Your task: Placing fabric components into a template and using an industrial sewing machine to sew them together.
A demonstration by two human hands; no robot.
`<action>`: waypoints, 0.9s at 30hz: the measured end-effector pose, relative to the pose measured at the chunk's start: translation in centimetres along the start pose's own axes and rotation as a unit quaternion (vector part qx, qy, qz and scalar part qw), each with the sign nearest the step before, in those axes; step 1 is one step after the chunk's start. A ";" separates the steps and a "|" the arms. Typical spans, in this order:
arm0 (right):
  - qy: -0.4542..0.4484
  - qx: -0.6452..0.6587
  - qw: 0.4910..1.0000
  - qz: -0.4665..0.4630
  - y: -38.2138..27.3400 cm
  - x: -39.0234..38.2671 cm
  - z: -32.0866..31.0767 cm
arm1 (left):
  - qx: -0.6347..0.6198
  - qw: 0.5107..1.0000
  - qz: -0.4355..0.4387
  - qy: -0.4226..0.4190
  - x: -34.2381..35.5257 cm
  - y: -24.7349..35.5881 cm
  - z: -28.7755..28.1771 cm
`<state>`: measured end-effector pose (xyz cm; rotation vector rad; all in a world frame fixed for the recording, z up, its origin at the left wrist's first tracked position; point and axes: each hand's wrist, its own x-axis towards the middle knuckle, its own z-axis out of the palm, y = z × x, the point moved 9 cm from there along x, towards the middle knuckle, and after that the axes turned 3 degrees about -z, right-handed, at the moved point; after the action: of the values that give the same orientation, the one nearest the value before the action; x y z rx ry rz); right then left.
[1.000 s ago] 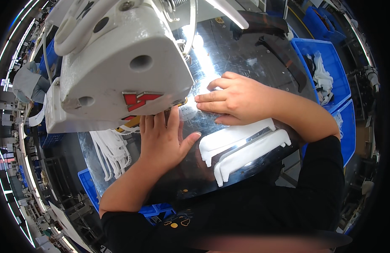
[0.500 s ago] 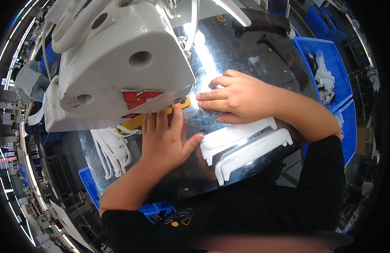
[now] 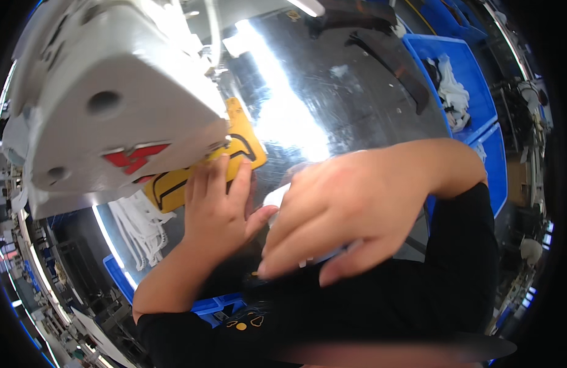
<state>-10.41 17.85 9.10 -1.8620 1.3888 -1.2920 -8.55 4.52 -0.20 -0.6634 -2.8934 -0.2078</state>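
Note:
A yellow template [image 3: 254, 152] with a dark curved slot lies on the shiny table, partly under the white head of a sewing machine [image 3: 136, 104]. My left hand [image 3: 219, 205] rests flat with its fingertips on the template's near edge, thumb spread out. Closer to my body, my right hand [image 3: 345, 214] hangs over the table, slightly smeared, its fingers bent and its thumb held apart, with nothing seen between them. Beneath it lie white fabric pieces [image 3: 275, 197], almost wholly covered by the hand.
White fabric strips [image 3: 139, 230] hang together at the table's left. Dark curved pieces [image 3: 394, 73] lie at the far right. Blue bins [image 3: 480, 92] stand beyond the right edge, one holding white and dark cloth. Another blue bin [image 3: 119, 276] sits below left.
My right hand has moved from beside the machine toward my body, over the white fabric pieces. The view has shifted, and more of the yellow template shows. My left hand stays on it.

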 end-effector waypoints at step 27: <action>0.059 -0.344 0.922 0.166 6.3 -2.8 -4.1 | -0.061 0.997 0.037 -0.024 0.5 1.0 -0.5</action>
<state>-17.10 18.73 4.71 -1.8372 2.3267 -0.8038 -8.49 5.50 0.53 -0.8062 -2.9134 -0.3673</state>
